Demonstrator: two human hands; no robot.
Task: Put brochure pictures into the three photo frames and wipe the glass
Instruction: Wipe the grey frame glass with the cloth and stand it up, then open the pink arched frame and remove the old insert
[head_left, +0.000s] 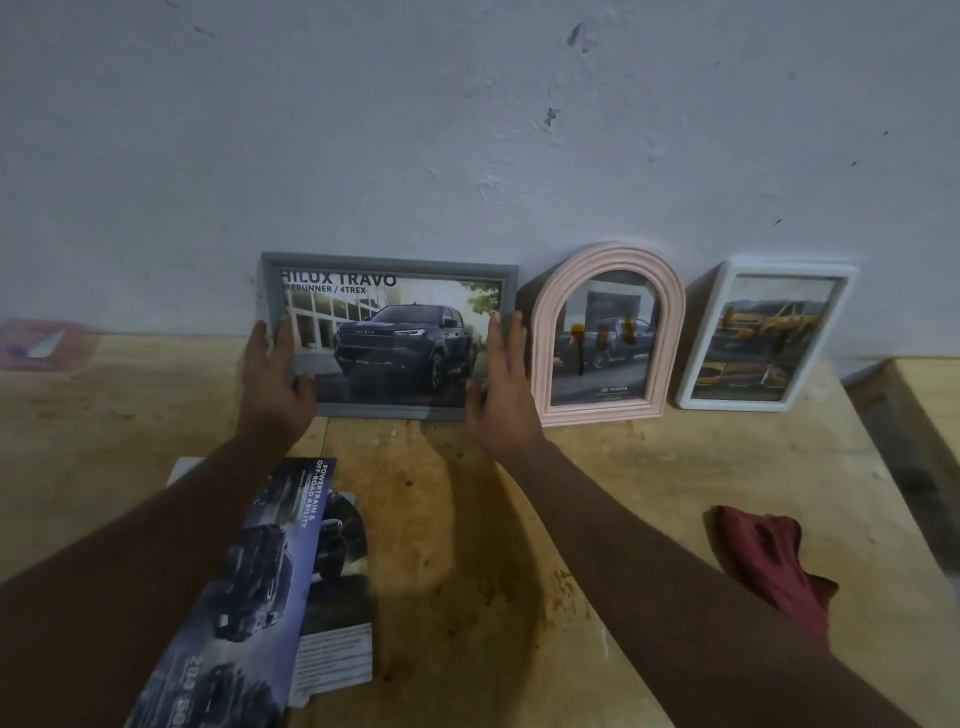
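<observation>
A grey rectangular frame (389, 332) with a dark pickup picture leans against the wall on the wooden table. My left hand (275, 374) rests on its left edge with straight fingers and the thumb on the glass. My right hand (501, 382) lies flat against its right edge, fingers straight. To the right stands a pink arched frame (605, 338) holding a truck picture. A white frame (766, 338) with a yellow vehicle picture stands further right. Cut brochure pages (270, 587) lie under my left forearm. A dark red cloth (774, 561) sits crumpled at the right.
The pale wall (467, 130) stands directly behind the frames. The wooden table (519, 493) ends at the right, where a gap (904, 467) separates it from another wooden surface. A blurred red object (44, 345) lies at the far left by the wall.
</observation>
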